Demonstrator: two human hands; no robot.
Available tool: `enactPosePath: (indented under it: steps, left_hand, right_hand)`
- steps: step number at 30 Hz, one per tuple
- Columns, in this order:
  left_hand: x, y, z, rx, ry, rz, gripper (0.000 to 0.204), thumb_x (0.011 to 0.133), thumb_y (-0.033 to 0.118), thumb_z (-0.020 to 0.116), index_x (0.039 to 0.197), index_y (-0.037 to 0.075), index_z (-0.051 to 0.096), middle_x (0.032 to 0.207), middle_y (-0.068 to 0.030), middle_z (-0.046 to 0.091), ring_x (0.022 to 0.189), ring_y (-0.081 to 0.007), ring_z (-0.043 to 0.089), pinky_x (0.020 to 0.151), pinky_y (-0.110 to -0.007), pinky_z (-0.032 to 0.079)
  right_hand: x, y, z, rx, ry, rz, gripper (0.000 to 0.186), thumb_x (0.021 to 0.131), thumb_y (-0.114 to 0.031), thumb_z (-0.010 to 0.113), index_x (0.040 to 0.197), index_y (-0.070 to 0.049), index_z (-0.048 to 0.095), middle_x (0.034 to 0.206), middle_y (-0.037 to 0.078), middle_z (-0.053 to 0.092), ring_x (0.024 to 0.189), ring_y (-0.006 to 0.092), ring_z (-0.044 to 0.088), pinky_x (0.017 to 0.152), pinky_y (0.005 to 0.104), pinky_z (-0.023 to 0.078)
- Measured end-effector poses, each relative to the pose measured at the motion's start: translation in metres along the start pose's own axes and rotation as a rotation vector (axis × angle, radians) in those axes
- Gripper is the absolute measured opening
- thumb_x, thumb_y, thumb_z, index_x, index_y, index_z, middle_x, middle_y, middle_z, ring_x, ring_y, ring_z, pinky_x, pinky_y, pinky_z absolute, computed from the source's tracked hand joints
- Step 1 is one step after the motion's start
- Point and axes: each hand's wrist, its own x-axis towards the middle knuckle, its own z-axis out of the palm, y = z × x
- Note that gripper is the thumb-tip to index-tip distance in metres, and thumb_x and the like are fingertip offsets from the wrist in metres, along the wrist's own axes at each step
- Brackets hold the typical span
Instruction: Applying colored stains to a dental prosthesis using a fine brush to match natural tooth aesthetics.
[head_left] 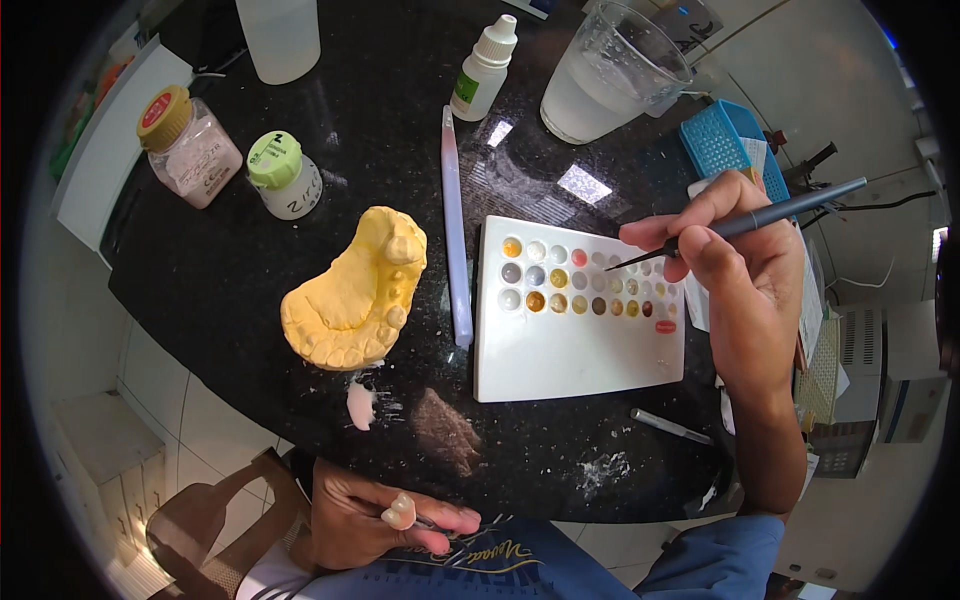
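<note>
Between the fingers of my right hand (740, 275) is a fine-tipped brush (815, 199) with a dark handle. Its point hovers over or touches the coloured wells of a white stain palette (575, 365); which of the two I cannot tell. Low in front of my body, my left hand (355, 520) pinches a metal clamp (428, 523), partly hidden by the fingers. At the clamp's end sits a small tooth-shaped dental piece (400, 512). A yellow dental cast (335, 305) lies on the dark table left of the palette, with a long lilac tool (456, 230) between them.
A dropper bottle (484, 78), a glass of cloudy liquid (605, 85) and a white cup (280, 40) stand at the back. Two jars, gold-capped (195, 150) and green-capped (285, 175), are far left. A metal rod (670, 427) lies near the front edge; a blue basket (715, 140) stands right.
</note>
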Motion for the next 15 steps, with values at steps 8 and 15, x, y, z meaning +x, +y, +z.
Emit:
enactPosePath:
  steps: [8,15]
  left_hand:
    - [0.006,-0.013,0.007,0.021,0.042,0.242,0.021,0.072,-0.006,0.069,0.092,-0.001,0.062,0.087,-0.0205,0.065,0.084,-0.027,0.066,0.072,-0.034,0.056]
    - [0.009,-0.018,0.005,-0.035,0.085,0.233,0.016,0.075,-0.004,0.068,0.09,-0.003,0.062,0.085,-0.0193,0.064,0.084,-0.0241,0.065,0.072,-0.031,0.056]
  right_hand:
    - [-0.078,-0.026,0.026,0.082,-0.013,-0.323,0.018,0.082,-0.007,0.059,0.095,0.004,0.052,0.081,0.015,0.058,0.072,0.0194,0.062,0.07,0.0296,0.054]
    - [-0.127,-0.01,0.085,0.119,-0.007,-0.44,0.03,0.065,-0.002,0.074,0.086,0.002,0.052,0.072,0.016,0.06,0.077,0.0353,0.066,0.066,0.0415,0.058]
